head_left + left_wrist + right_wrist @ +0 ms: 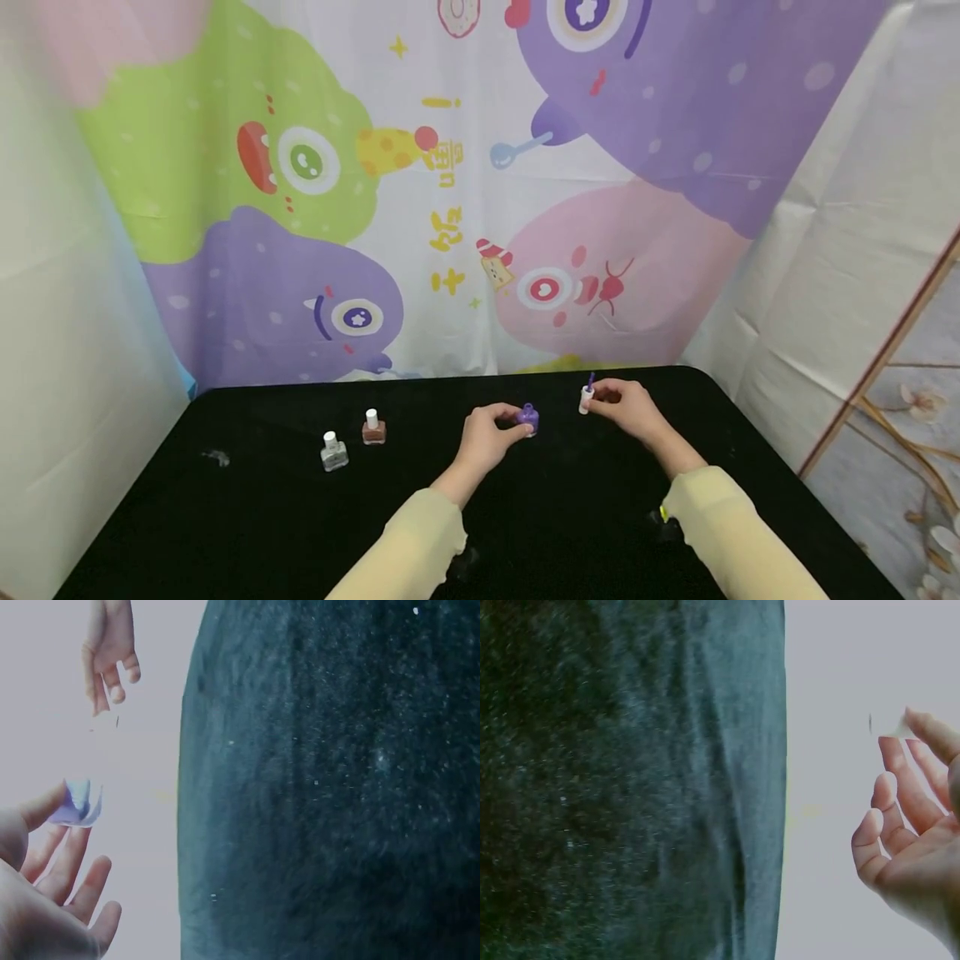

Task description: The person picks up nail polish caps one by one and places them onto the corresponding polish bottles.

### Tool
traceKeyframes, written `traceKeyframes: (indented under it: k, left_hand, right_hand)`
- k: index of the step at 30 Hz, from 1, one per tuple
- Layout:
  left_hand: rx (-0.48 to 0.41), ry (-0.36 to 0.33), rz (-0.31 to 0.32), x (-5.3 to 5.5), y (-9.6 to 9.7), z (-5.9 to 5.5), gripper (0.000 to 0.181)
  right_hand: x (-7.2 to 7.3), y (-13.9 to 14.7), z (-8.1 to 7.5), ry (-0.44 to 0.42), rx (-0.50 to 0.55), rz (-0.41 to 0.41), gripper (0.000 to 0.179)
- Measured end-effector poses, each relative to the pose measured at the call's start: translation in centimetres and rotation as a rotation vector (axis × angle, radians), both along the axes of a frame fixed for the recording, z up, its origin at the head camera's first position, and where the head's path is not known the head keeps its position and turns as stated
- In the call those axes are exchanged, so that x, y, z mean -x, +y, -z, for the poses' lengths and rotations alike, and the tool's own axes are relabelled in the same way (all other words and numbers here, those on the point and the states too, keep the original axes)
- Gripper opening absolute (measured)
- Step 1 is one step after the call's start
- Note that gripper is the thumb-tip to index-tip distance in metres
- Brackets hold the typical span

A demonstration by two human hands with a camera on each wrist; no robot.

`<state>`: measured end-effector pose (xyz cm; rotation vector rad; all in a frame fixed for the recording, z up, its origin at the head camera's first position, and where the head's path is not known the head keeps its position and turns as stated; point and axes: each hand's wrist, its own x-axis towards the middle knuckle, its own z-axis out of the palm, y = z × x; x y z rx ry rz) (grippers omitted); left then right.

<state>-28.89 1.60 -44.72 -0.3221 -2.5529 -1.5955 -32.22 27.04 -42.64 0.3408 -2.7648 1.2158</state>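
Note:
My left hand [483, 439] pinches a purple nail polish bottle [528, 419] between thumb and fingers; its neck is uncapped. In the left wrist view the bottle [78, 802] sits between the thumb and fingertips of that hand [56, 881]. To the right, my right hand [628, 408] pinches a white nail polish cap [586, 400] whose purple-coated brush [591, 381] points up. The cap looks washed out in the right wrist view, held at the fingertips of the right hand [922, 817]. Bottle and cap are apart.
On the black table [262, 517] at left stand a capped clear or silvery nail polish bottle [333, 454] and a capped brownish-pink one [373, 429]. A small pale smudge [217, 457] lies farther left. A cartoon-print curtain [450, 317] hangs behind the table.

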Motion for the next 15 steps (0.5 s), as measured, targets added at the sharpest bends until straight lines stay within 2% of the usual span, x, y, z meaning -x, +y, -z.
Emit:
traceKeyframes:
  k: [6,15]
  left_hand:
    - [0.019,0.013,0.003,-1.0,-0.8,-1.3,0.021]
    - [0.024,0.075,0.038,-2.5,-2.5,-3.2,0.021]
  right_hand:
    - [-0.5,-0.2,-1.2,-0.001,0.013,-0.023,0.026]
    - [-1.5,-0.8,-3.7,0.032,0.034,-0.048,0.029]
